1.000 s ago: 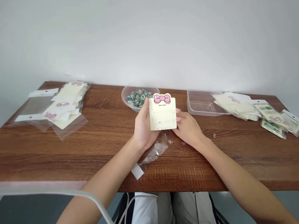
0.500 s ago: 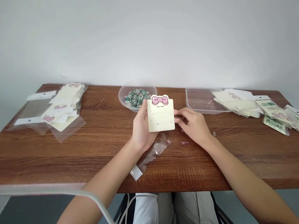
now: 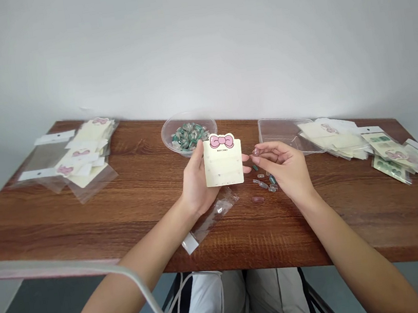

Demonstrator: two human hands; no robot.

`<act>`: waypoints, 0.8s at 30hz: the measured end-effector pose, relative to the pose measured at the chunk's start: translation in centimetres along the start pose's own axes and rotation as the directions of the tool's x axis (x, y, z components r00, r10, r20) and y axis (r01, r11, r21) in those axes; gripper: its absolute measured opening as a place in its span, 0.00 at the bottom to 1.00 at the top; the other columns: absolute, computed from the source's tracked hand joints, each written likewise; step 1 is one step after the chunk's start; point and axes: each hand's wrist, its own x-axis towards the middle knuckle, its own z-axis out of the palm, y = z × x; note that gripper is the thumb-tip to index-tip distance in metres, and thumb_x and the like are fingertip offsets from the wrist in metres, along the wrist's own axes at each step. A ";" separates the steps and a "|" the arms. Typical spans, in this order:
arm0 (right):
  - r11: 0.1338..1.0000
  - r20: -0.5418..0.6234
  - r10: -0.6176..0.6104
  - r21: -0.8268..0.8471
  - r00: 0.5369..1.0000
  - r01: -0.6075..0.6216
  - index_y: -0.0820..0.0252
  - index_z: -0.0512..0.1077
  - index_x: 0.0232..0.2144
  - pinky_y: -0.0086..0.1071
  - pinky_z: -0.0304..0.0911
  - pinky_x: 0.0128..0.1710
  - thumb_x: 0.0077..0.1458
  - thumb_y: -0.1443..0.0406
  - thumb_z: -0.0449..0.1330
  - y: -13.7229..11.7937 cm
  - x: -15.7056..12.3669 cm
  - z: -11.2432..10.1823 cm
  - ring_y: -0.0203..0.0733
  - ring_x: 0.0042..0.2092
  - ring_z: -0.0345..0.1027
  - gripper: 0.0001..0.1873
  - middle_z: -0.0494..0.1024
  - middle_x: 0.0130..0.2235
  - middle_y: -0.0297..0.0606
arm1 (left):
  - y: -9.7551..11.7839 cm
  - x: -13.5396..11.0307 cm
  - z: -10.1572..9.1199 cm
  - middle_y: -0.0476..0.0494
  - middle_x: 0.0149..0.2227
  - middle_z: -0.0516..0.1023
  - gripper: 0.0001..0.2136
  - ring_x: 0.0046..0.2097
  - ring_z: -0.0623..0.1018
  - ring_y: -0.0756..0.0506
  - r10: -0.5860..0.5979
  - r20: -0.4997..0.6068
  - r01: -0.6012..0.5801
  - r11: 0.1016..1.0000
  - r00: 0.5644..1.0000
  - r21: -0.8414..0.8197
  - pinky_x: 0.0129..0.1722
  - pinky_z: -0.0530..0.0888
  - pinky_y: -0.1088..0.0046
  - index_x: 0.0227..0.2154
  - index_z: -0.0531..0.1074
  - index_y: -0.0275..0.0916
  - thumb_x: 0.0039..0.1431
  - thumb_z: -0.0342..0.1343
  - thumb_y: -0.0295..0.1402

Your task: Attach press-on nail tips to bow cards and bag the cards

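My left hand (image 3: 196,181) holds a cream card with a pink bow (image 3: 223,162) upright above the wooden table (image 3: 142,207). Just right of the card, my right hand (image 3: 286,166) pinches a small pinkish piece (image 3: 255,152) between thumb and fingertips. Several small loose pieces (image 3: 265,182) lie on the table under that hand. A clear plastic sleeve (image 3: 212,218) lies flat below my left hand.
A clear bowl of green pieces (image 3: 189,135) stands behind the card. A clear shallow tray (image 3: 281,133) sits to the right, with stacked cards (image 3: 333,139) and filled packets (image 3: 399,155) beyond. Sleeves and bow cards (image 3: 77,157) are piled at the far left.
My right hand has come away from the card and moved right, now pinching a small piece. Small loose pieces under it have come into sight. The card stays in my left hand.
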 end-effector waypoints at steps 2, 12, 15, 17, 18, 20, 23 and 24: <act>1.000 0.008 0.005 0.013 1.000 -0.005 0.52 0.82 0.37 0.37 0.79 0.43 0.47 0.63 0.74 0.0 -0.1 0.0 0.41 0.40 0.81 0.12 0.85 0.38 0.35 | 0.0 0.0 0.0 0.31 0.42 0.86 0.31 0.40 0.87 0.35 0.001 -0.003 -0.001 1.000 1.000 0.012 0.46 0.79 0.58 0.56 0.76 0.31 0.73 0.40 0.53; 0.997 -0.004 0.003 0.078 1.000 -0.003 0.52 0.83 0.39 0.38 0.78 0.43 0.49 0.63 0.75 -0.4 -0.8 0.5 0.40 0.39 0.80 0.13 0.86 0.37 0.34 | 0.1 -0.1 0.3 0.32 0.41 0.86 0.31 0.39 0.86 0.36 0.029 -0.084 -0.025 0.998 0.996 0.052 0.48 0.79 0.57 0.53 0.77 0.32 0.74 0.36 0.51; 0.994 0.036 -0.108 0.003 0.993 0.108 0.51 0.82 0.41 0.39 0.77 0.45 0.53 0.64 0.72 -0.5 -1.0 0.5 0.40 0.40 0.78 0.11 0.84 0.38 0.33 | -0.1 -0.1 0.3 0.32 0.41 0.86 0.31 0.40 0.86 0.36 0.028 -0.087 -0.024 0.998 0.996 0.052 0.49 0.78 0.57 0.52 0.77 0.32 0.74 0.37 0.51; 0.979 0.076 -0.187 -0.061 0.979 0.192 0.50 0.81 0.41 0.41 0.75 0.47 0.54 0.64 0.71 -0.5 -1.1 0.5 0.42 0.43 0.77 0.10 0.82 0.40 0.34 | -0.4 -0.1 0.4 0.33 0.42 0.86 0.30 0.43 0.86 0.36 0.021 -0.082 -0.017 0.999 0.996 0.045 0.51 0.78 0.58 0.52 0.78 0.32 0.75 0.38 0.51; 0.969 0.094 -0.223 -0.089 0.970 0.231 0.49 0.80 0.40 0.43 0.74 0.49 0.54 0.64 0.70 -0.4 -1.1 0.5 0.43 0.45 0.76 0.10 0.81 0.42 0.35 | -0.6 -0.1 0.5 0.34 0.43 0.86 0.29 0.45 0.86 0.36 0.018 -0.081 -0.015 0.999 0.997 0.040 0.52 0.78 0.59 0.51 0.79 0.33 0.75 0.38 0.50; 0.950 0.121 -0.272 -0.123 0.955 0.286 0.49 0.80 0.40 0.44 0.74 0.50 0.56 0.64 0.70 -0.4 -1.3 0.6 0.45 0.49 0.75 0.09 0.79 0.47 0.37 | -1.1 -0.1 0.6 0.36 0.45 0.86 0.28 0.48 0.85 0.37 0.015 -0.077 -0.013 1.000 0.997 0.027 0.53 0.77 0.61 0.51 0.79 0.34 0.75 0.41 0.50; 0.943 0.146 -0.266 -0.165 0.953 0.289 0.48 0.80 0.41 0.44 0.75 0.47 0.57 0.63 0.69 -0.6 -1.9 1.0 0.47 0.51 0.74 0.08 0.74 0.55 0.39 | -1.8 -0.2 0.6 0.36 0.47 0.86 0.27 0.53 0.83 0.35 -0.020 -0.040 0.020 1.000 0.999 0.005 0.56 0.76 0.59 0.54 0.79 0.35 0.73 0.45 0.51; 0.942 0.153 -0.250 -0.189 0.956 0.277 0.48 0.80 0.40 0.44 0.76 0.45 0.58 0.62 0.69 -0.7 -2.1 1.2 0.48 0.53 0.73 0.07 0.72 0.57 0.40 | -2.0 -0.2 0.6 0.35 0.48 0.86 0.27 0.54 0.83 0.34 -0.039 -0.022 0.039 0.999 0.999 -0.001 0.57 0.75 0.58 0.55 0.78 0.35 0.73 0.45 0.51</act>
